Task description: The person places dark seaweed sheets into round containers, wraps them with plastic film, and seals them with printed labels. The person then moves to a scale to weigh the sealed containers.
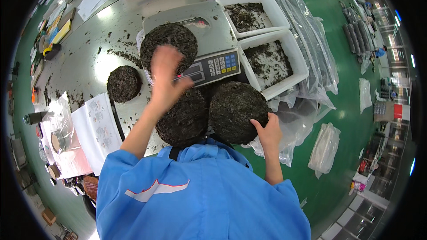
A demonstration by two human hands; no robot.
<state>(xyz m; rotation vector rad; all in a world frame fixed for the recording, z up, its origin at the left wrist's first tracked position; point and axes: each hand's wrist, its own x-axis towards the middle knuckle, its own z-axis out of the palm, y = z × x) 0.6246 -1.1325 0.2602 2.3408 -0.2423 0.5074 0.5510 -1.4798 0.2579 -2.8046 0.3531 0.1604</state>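
Observation:
My left hand (165, 76) is blurred by motion, with its thumb spread over the front of a digital scale. Its fingers overlap a dark, fibrous round cake (176, 36), apparently dried seaweed, at the scale's left side; whether they touch it is unclear. My right hand (269, 128) grips the right edge of a larger round cake (237, 110) close to my body, thumb on top. Left of that, partly under my forearm, is another large cake (185, 118). The scale (213, 36) has a metal platform and a keypad (222, 66) facing me.
A smaller dark cake (124, 84) rests on the metal table (90, 40) among scattered crumbs. Two white tubs (302, 73) with dark scraps stand right of the scale. Clear plastic bags (310, 46) lie beyond them. Printed sheets (96, 126) are at the left.

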